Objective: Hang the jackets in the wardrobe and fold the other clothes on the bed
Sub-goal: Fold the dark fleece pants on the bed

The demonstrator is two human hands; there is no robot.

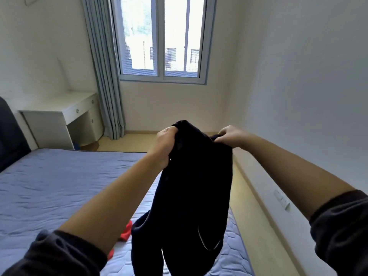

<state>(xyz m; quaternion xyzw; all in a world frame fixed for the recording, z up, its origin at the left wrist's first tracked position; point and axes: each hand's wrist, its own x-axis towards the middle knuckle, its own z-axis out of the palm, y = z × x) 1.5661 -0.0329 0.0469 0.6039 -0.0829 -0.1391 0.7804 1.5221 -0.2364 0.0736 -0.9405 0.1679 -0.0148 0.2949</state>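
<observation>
Daylight glares through the overexposed window (162, 36), the backlit dark garment (195, 196) loses detail, and wide-angle edges bend.

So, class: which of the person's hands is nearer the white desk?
Left. The left hand grips the dark garment on the desk's side; the right hand grips it farther away.

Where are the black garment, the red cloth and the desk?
black garment (196, 188), head view, middle of the hanging fabric held up by both hands.
red cloth (125, 233), head view, visible part lying on the bed behind the left forearm.
desk (59, 105), head view, bare white top.
</observation>
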